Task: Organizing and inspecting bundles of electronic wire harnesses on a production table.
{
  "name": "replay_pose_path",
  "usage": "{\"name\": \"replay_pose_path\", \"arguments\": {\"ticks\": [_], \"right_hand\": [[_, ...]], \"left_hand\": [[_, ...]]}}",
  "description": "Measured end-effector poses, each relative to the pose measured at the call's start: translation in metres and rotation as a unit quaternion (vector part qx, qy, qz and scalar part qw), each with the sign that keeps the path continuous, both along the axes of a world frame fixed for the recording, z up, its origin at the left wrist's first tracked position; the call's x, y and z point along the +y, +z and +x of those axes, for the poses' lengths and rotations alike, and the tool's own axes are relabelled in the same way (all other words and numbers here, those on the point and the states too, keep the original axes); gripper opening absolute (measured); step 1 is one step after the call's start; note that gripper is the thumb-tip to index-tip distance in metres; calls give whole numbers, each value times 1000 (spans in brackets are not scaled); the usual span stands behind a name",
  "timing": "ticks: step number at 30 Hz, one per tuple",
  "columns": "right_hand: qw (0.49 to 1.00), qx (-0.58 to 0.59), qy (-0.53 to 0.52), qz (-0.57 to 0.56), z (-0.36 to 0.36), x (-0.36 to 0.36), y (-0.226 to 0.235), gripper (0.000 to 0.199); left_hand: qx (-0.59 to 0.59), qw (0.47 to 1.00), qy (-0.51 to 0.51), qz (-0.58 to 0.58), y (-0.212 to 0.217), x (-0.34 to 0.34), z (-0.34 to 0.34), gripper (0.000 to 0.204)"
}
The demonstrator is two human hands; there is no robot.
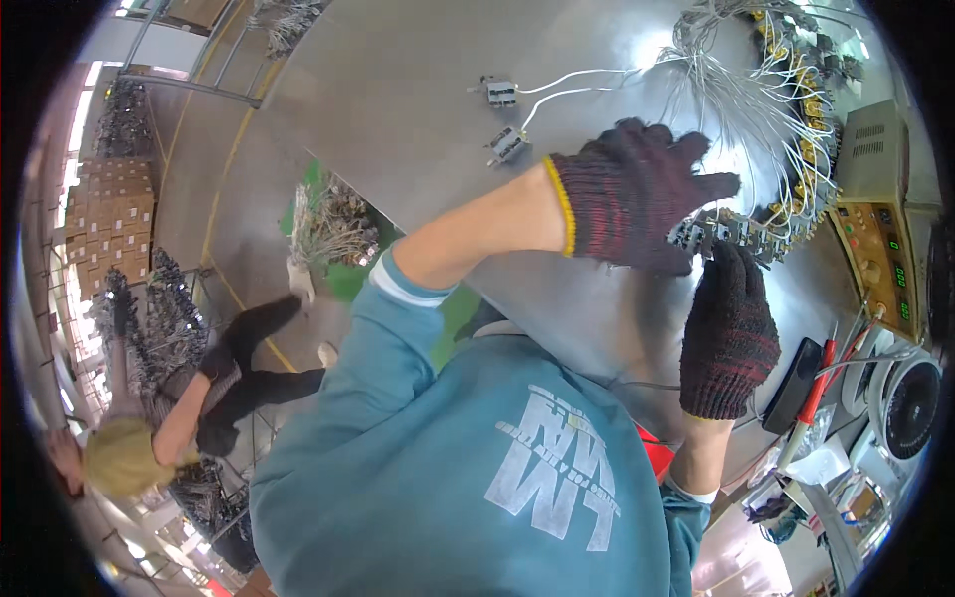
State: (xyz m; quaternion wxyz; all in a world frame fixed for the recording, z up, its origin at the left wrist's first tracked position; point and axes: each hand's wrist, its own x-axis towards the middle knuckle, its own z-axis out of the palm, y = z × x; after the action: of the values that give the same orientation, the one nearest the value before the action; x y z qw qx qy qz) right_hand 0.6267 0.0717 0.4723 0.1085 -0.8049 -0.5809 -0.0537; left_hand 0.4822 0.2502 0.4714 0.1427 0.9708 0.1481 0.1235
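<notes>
My left hand (637, 194), in a dark red-black knitted glove with a yellow cuff edge, hovers over the metal table with its fingers spread. Its fingertips reach toward a row of small metal parts with white wires (751, 237). My right hand (731, 333), gloved alike, has its fingers pressed together at the near side of this row; what lies under its fingertips is hidden. The white wires (711, 85) gather in a bundle at the far right, with yellow-ringed parts curving round it. Two wired metal parts (500, 93) lie apart, left of the bundle.
A tester box (880, 249) with lit green digits stands at the right. Near it lie a black phone (794, 386), a red-handled tool (814, 393) and a round black-and-white device (907, 406). A person (164, 438) sits at the left among wire bundles. Cartons (109, 221) are stacked behind.
</notes>
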Motion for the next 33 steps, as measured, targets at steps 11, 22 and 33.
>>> {"name": "replay_pose_path", "arguments": {"ticks": [11, 22, 33], "right_hand": [[1000, 21, 22, 3, 10, -9, 1, 31], [1000, 26, 16, -5, 9, -12, 1, 35], [999, 12, 31, 35, 11, -9, 1, 26]], "left_hand": [[-68, 975, 119, -175, -86, -50, -26, 134], [-112, 935, -60, -331, -71, -15, -40, 102], [-266, 883, 83, -377, -59, -50, -37, 102]]}}
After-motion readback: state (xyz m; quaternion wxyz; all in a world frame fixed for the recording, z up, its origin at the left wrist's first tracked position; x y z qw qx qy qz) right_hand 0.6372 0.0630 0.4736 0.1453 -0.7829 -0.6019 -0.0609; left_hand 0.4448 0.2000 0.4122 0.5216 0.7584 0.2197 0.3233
